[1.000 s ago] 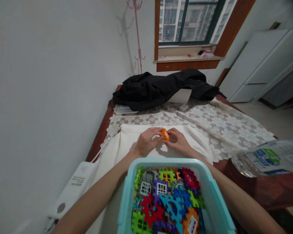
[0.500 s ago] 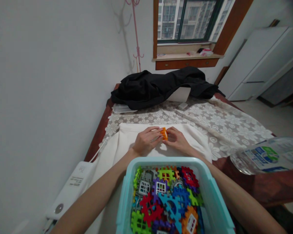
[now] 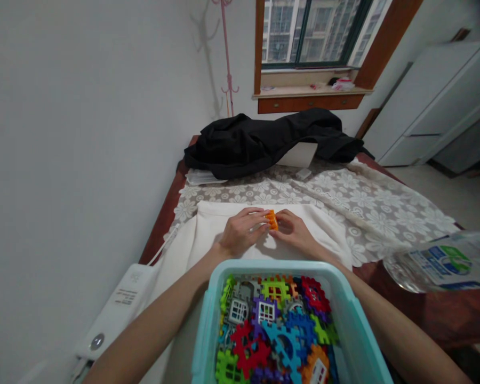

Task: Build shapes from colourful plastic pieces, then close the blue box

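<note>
The held piece (image 3: 272, 220) — small, bright orange — looks chunky and ridged.

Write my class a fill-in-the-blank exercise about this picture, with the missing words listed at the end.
The left hand and right hand hold a small plastic piece coloured ____. The bundled cloth at the table's far end is ____. The clear bottle is to the person's ____ of the bin. The lacy tablecloth has a pattern of ____.
Missing words: orange; black; right; flowers.
</note>
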A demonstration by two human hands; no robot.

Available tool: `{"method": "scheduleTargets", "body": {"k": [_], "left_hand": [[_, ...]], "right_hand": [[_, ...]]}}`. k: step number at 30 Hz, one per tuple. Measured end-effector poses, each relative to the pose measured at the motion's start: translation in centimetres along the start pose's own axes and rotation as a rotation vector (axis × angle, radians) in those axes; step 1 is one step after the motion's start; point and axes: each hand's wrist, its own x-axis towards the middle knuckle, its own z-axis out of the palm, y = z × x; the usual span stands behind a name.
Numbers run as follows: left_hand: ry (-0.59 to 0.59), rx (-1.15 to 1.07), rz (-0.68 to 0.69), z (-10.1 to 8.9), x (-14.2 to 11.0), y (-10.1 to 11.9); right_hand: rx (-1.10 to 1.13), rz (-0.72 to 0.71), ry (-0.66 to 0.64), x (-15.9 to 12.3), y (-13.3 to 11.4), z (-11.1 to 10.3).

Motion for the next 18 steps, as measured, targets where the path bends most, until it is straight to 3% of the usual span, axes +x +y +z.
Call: {"method": "scheduleTargets", "body": {"k": [7,13,16,18], "left_hand": [[-0.014,-0.127,-0.057,-0.5,0.2,0.3],[-0.185,-0.246,-0.100,-1.2,0.1,0.1],[-0.250,-0.363,-0.206,-1.2,0.0,0.2],[-0.234,-0.445,-0.325,-1.1,0.0,0.2]], "right_hand": [[0.076,-0.010,-0.032,-0.1,-0.4,-0.3],[-0.010,-0.075,-0.108,0.0,-0.4,-0.3],[-0.035,-0.086,-0.088,0.1,-0.5,-0.2],[-0.045,-0.094,-0.067,0.0,-0.6,-0.1]]}}
